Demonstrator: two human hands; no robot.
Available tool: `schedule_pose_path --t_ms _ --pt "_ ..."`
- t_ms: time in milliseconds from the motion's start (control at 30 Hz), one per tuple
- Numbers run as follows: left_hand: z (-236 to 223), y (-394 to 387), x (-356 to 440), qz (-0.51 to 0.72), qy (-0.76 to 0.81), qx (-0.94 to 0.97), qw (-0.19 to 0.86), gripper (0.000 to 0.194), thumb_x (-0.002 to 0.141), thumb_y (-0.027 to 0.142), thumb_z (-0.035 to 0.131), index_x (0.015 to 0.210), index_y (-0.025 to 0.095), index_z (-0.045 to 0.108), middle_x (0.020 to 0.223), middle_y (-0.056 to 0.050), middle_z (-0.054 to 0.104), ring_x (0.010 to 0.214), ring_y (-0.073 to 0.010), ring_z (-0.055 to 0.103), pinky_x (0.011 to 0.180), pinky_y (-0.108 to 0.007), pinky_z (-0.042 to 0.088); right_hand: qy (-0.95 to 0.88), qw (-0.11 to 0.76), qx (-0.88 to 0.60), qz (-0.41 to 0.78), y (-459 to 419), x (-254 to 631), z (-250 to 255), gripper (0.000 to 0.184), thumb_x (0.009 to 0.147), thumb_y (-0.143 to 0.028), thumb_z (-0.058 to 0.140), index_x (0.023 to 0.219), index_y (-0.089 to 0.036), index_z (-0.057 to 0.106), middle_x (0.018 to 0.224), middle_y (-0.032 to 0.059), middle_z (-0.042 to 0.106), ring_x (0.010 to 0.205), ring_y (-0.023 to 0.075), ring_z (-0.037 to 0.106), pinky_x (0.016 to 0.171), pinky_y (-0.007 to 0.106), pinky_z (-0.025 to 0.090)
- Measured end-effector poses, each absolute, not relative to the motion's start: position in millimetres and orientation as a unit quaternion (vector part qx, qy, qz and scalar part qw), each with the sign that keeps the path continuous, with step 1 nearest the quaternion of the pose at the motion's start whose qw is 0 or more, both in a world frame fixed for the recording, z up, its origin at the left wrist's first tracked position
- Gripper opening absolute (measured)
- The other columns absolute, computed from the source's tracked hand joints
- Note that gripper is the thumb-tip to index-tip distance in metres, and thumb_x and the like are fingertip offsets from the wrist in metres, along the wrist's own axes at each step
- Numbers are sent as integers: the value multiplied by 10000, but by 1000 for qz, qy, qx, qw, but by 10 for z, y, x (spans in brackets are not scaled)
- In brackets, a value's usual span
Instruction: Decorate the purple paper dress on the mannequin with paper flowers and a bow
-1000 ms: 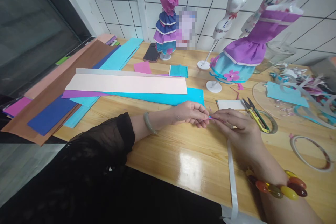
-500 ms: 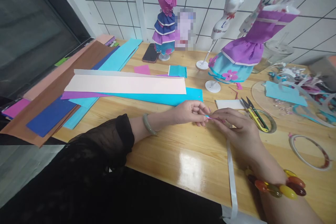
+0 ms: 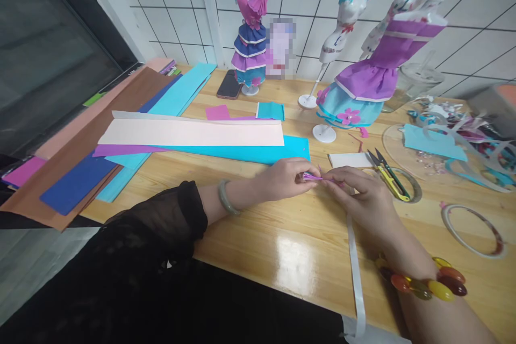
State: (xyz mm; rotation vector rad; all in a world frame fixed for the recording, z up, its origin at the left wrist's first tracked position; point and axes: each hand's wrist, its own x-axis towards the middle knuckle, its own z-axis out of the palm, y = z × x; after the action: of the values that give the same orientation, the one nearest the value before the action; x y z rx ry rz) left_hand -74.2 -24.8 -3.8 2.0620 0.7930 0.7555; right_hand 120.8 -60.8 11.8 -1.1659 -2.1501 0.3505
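Between my two hands is a small purple pleated paper piece [image 3: 311,176] with white edges, gathered narrow toward the right. My left hand [image 3: 284,178] is closed around its fanned end, thumb and fingers pinching it. The fingertips of my right hand [image 3: 358,193] pinch the narrow end. From under the right hand a white strip of tape [image 3: 355,274] hangs down over the table's front edge; whether the fingers also hold it I cannot tell. Yellow-and-green thread snips [image 3: 389,174] lie just past the right hand, over a tape roll [image 3: 413,188].
Crepe paper sheets [image 3: 189,131] in several colours cover the left of the table. A phone [image 3: 229,85] lies behind them. Dressed mannequins [image 3: 250,48] and a bare mannequin [image 3: 342,27] stand at the back. At right are a clear disc [image 3: 393,145] and a tape ring [image 3: 447,226].
My left fingers have curled in, and the purple pleats show more clearly between the hands. My right hand keeps its pinch. The whole view has shifted slightly.
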Motion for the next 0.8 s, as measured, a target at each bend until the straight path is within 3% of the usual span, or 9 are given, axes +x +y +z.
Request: schedule_pose_path --t_ms 167,533,800 --pt "-60 -255 -734 303 316 835 334 192 853 260 457 905 176 623 923 -44 647 858 -112 560 847 -233 399 -809 336 -451 170 -611 1183 117 83 825 -212 560 857 -222 636 831 49 664 746 170 623 658 309 507" --pt "-56 -266 -723 322 345 811 346 200 835 287 484 885 172 640 862 -34 660 780 -99 572 768 -223 425 -808 309 -469 178 -606 1189 103 181 833 -263 547 981 -228 646 850 52 666 734 170 618 638 299 497" --pt "-83 -267 -725 305 335 839 303 247 852 298 457 962 176 643 923 -40 670 834 -116 589 807 -235 409 -818 294 -457 190 -583 1219 67 143 848 -256 524 938 -220 628 831 57 649 756 181 605 656 313 485"
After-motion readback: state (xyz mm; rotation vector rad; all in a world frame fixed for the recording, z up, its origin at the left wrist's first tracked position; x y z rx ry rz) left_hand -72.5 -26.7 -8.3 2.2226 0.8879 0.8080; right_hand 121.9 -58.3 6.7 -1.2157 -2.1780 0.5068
